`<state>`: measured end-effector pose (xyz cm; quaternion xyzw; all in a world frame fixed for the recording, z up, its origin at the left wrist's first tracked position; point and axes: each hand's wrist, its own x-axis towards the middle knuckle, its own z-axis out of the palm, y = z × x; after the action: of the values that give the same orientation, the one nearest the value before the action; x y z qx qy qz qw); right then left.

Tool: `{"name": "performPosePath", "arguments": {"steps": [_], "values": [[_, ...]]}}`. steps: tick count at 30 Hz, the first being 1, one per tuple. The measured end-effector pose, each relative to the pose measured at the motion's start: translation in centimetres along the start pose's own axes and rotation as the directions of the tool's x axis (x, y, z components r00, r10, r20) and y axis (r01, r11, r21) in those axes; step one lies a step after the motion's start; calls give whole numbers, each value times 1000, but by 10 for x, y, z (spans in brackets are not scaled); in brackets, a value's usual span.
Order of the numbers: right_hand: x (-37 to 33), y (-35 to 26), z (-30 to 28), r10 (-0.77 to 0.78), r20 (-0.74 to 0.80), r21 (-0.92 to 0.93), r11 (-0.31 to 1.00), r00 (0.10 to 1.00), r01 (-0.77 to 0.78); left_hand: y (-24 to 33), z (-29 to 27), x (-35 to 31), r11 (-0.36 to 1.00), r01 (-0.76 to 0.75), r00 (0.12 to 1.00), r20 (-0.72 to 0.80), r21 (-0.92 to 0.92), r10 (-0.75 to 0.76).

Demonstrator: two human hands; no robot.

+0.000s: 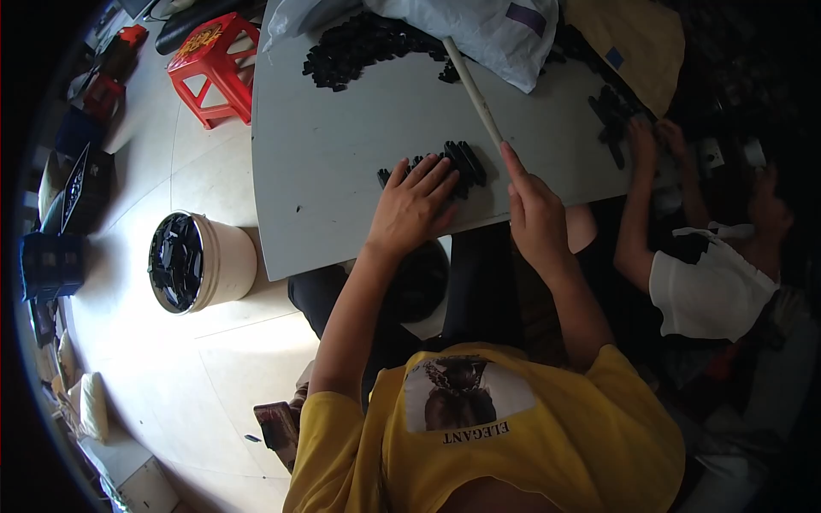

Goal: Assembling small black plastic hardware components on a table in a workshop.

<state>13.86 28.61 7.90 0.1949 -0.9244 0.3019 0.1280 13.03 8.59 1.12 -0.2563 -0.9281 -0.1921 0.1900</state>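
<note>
Fingers loosely spread, the left hand (pixel 409 205) lies over black pieces (pixel 466 162) on the bench (pixel 312 175). The right hand's fingers (pixel 522 178) are closed around a pale stick (pixel 475 92).

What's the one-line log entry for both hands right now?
left hand: fingers over black pieces | right hand: holding pale stick | table: larger black pile beside white bag

The small pieces (pixel 469 162) are coloured black, and the stick (pixel 475 92) pale beige. The counter (pixel 308 188) is finished in light grey. A white bag (pixel 505 53) is marked with a purple patch (pixel 526 17), a tan bag (pixel 637 43) with a blue square (pixel 614 58). The red stool (pixel 214 73) is patterned in yellow. The yellow shirt (pixel 590 410) is printed in brown on white.
</note>
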Motion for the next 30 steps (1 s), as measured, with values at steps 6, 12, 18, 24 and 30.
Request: {"name": "performPosePath", "arguments": {"steps": [6, 12, 18, 24, 30], "values": [[2, 10, 18, 247, 382, -257, 954, 891, -154, -1, -1, 2, 1000, -2, 1000, -13, -21, 2], [-4, 2, 4, 99, 234, -98, 992, 967, -78, 2, -7, -13, 1000, -11, 996, -88, -9, 10], [-17, -15, 11, 66, 137, -201, 979, 988, -38, 6, -9, -19, 999, 37, 996, -86, -20, -38], [-10, -1, 19, 173, 304, -202, 973, 937, -114, 6, -5, -24, 998, 38, 994, -95, -59, -44], [-5, -15, 9, -95, -62, 48, 994, 994, 98, 5, -8, -24, 998, 54, 978, -198, -42, -61]]}}
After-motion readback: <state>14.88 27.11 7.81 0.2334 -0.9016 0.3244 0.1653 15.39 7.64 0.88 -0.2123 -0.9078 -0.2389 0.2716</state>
